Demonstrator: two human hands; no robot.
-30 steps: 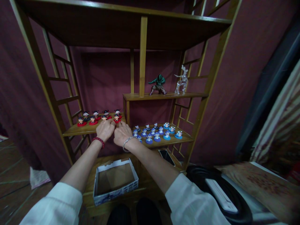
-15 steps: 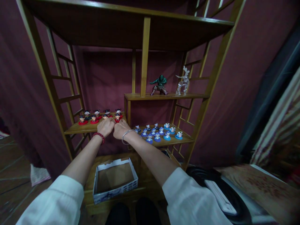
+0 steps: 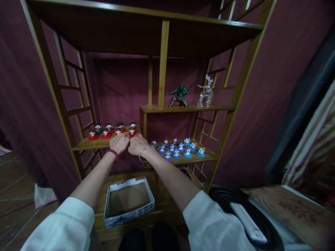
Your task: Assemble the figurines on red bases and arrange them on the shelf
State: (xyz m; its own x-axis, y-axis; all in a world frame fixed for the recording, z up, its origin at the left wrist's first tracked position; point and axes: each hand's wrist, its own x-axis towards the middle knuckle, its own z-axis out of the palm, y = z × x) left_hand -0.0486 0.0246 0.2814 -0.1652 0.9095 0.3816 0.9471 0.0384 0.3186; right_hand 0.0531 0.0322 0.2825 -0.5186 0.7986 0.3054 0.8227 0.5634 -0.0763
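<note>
At the front edge of the left shelf, my left hand (image 3: 119,143) and my right hand (image 3: 137,144) meet knuckle to knuckle, fingers curled and closed. They are at a small red-based figurine (image 3: 132,130) with dark hair, which shows just above them; the backs of my hands hide the fingertips. A neighbouring front-row figurine (image 3: 118,131) stands directly behind my left hand, partly covered. Other red-based figurines (image 3: 105,133) stand in two rows to the left. My left wrist wears a red bead bracelet (image 3: 113,152), my right a silver bangle (image 3: 142,153).
Purple- and blue-based figurines (image 3: 176,153) stand in rows on the lower right shelf (image 3: 206,159). Above them are a green crouching figure (image 3: 180,94) and a clear deer (image 3: 206,91). Below my hands lies an open cardboard box (image 3: 150,190). A black coil (image 3: 222,192) is at right.
The whole view has shifted very slightly. My hands stay closed at the same figurine, with the right hand turned a little; the figurines keep their places.
</note>
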